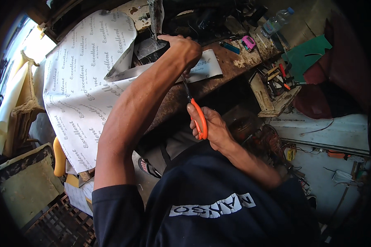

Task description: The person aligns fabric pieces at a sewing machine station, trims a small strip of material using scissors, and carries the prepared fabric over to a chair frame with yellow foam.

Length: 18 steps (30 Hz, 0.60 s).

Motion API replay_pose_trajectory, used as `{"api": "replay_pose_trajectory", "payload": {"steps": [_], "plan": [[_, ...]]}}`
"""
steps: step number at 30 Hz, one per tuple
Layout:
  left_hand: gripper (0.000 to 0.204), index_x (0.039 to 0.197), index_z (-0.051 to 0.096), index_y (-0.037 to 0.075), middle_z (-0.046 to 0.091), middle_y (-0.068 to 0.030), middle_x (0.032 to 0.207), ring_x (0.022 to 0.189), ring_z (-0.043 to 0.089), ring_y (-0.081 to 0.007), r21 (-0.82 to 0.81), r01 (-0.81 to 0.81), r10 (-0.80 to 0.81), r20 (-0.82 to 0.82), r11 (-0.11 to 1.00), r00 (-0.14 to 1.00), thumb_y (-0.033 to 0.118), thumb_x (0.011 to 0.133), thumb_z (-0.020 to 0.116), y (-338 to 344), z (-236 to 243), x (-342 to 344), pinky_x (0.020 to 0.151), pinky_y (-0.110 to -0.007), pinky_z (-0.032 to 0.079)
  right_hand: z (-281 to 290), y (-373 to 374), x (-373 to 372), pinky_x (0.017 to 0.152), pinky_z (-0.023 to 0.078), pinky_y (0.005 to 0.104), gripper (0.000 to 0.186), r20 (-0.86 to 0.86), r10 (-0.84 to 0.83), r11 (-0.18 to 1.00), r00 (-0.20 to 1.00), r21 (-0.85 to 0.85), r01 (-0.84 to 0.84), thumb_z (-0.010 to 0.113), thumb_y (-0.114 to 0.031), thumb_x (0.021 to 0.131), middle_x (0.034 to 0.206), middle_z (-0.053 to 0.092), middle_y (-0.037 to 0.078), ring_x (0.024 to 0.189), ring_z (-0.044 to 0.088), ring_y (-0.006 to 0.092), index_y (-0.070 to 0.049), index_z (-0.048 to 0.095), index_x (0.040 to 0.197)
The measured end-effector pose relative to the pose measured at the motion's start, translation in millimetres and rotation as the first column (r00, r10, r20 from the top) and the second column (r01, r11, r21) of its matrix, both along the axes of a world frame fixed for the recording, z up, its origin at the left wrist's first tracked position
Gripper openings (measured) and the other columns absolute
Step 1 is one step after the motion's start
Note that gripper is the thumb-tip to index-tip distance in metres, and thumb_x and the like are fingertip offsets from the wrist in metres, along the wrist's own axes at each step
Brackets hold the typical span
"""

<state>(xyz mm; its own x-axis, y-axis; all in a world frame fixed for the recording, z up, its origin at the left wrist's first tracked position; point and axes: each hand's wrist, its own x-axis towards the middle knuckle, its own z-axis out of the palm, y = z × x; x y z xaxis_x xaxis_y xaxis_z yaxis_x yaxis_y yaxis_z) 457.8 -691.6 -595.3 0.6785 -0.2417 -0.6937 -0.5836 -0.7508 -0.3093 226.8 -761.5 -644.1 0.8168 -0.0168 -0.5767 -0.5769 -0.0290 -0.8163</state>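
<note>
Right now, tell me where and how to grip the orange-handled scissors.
Probably by the orange handle, from the near right, as the right hand does: it forms the near end, while the dark blades point away toward the left hand.

- The white sheet carries one grey word in flowing script, repeated in rows, with a line of much smaller lettering beneath each repeat; over the upper part the words run steeply upward.
- The strip at the right, on the surface, bears the same kind of grey script, only partly in sight.
- The dark shirt has bold dark capitals on a white block, upside down from this view.
- The clear bottle wears a label, too small to read.
</note>
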Motion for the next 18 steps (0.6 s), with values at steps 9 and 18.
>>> {"api": "replay_pose_trajectory", "payload": {"steps": [9,18], "plan": [[0.130,0.170,0.017,0.021,0.020,-0.0040,0.177,0.160,0.027,-0.0322,-0.051,-0.063,0.064,0.019,0.997,0.998,0.053,0.072,0.095,-9,0,-2,0.115,-0.081,0.031,-5,-1,-1,0.053,0.052,0.0224,0.053,0.001,-0.004,1.000,1.000,0.002,0.004,0.072,-0.060,0.097,0.075,0.063,0.001,0.058,0.062,0.0068,-0.009,0.059,0.091],[0.115,0.166,0.033,0.023,0.031,0.0014,0.173,0.155,0.038,-0.0316,-0.079,-0.081,0.081,-0.007,0.994,0.997,0.042,0.073,0.097,-10,4,1,0.113,-0.083,0.034,2,3,3,0.050,0.048,0.0223,0.052,-0.005,-0.004,0.999,1.000,0.040,0.004,0.070,-0.059,0.098,0.069,0.060,0.000,0.054,0.058,0.0069,-0.010,0.059,0.087]]}}
